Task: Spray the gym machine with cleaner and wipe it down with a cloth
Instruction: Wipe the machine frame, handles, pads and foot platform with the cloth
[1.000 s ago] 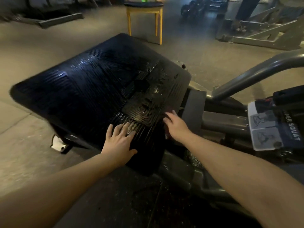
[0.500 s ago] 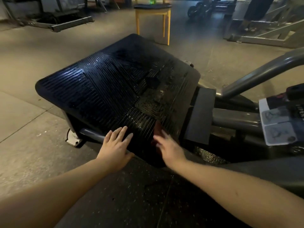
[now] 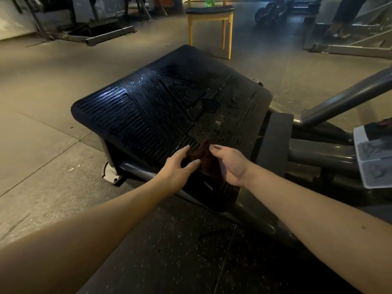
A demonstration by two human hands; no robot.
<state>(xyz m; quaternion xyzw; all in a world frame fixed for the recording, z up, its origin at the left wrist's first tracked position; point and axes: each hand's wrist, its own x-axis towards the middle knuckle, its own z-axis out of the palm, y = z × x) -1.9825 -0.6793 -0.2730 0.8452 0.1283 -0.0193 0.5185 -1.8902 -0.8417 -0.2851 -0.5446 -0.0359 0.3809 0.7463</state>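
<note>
right hand (image 3: 229, 164) pinches the cloth (image 3: 204, 159) over the wet footplate (image 3: 161, 111); left hand (image 3: 179, 167) touches it (grip unclear). a loose pinch could drop it onto the floor (image 3: 42, 166).

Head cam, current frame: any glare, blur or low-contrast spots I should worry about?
Head view: dim overall, with a glare stripe on the ribbed footplate near its far left corner. Head view: the dark cloth held between left hand and right hand barely separates from the black plate. Head view: wide-angle bowing at the edges, forearms stretched; background chair soft.
</note>
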